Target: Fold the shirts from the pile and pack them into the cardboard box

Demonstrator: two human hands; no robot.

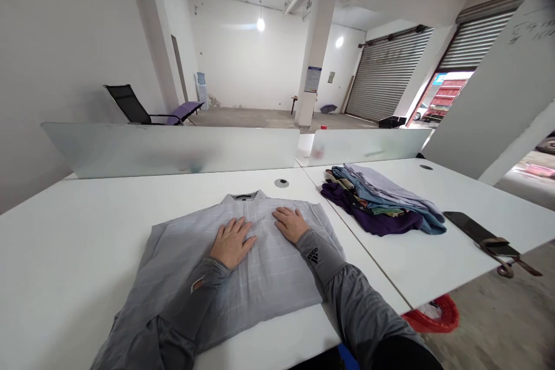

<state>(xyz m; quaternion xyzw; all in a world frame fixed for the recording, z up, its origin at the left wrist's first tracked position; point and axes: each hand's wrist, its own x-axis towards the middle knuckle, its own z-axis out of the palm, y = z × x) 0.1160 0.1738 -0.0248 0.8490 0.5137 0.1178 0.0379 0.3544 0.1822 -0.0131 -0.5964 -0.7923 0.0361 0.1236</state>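
A light grey collared shirt lies spread on the white table, its collar toward the far side. My left hand rests on the upper part of the shirt, palm down with fingers stretched out. To its right my right hand also lies flat on the cloth, just below the collar, fingers apart. Neither hand grips anything. My forearms in grey sleeves cover part of the shirt's lower left and right side.
A stack of folded clothes sits on the right tabletop. Beside it lies a dark flat object with a brown strap. Frosted dividers edge the table's far side. A red-lined bin stands below the right front edge.
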